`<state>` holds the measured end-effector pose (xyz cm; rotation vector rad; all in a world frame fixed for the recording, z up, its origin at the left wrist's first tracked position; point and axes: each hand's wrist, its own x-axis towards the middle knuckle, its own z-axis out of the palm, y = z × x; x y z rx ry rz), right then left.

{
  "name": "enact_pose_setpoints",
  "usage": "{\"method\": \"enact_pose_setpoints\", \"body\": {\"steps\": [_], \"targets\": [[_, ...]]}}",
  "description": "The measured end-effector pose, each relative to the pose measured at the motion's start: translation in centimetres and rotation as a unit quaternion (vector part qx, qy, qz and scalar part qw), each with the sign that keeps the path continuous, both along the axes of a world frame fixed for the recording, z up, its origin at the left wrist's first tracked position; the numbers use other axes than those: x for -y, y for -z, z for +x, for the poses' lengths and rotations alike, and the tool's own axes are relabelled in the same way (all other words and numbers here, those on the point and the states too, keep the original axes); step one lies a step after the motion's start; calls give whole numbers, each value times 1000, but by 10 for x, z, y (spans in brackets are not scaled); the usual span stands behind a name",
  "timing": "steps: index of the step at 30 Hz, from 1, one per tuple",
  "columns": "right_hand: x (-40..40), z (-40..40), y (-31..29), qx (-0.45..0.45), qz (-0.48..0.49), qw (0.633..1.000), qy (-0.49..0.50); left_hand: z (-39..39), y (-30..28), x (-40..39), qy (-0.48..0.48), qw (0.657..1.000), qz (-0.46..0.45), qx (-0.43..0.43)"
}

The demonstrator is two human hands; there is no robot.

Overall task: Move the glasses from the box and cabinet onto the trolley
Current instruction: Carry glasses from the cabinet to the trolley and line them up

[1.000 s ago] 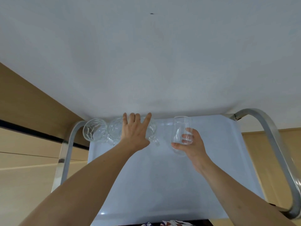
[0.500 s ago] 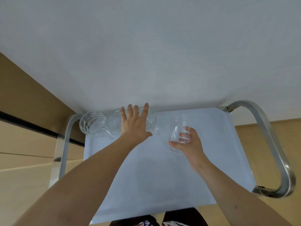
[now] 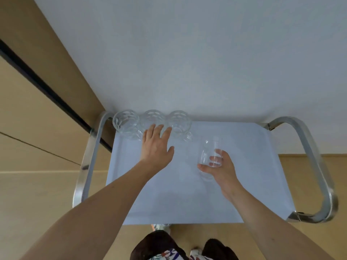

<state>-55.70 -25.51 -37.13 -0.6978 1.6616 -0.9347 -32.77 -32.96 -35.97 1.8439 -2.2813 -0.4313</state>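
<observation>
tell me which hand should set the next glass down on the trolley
Right. The right hand already grips the plain glass just above the trolley top. The left hand holds nothing, its straight fingers reaching the patterned glasses at the back.

Three patterned glasses (image 3: 153,121) stand in a touching row along the far left edge of the trolley (image 3: 244,175). The left hand (image 3: 156,147) — fingers straight — reaches to the middle and right ones. The right hand (image 3: 218,168) grips a plain clear glass (image 3: 209,156) over the trolley's pale top, tilted away.
</observation>
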Motion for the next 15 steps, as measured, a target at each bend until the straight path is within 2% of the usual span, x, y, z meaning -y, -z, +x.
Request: {"method": "enact_pose_setpoints", "body": {"steps": [15], "targets": [[-145,-59,-4,34,-24,996,-75,-62,1,-188,-58,998,25,22]]}}
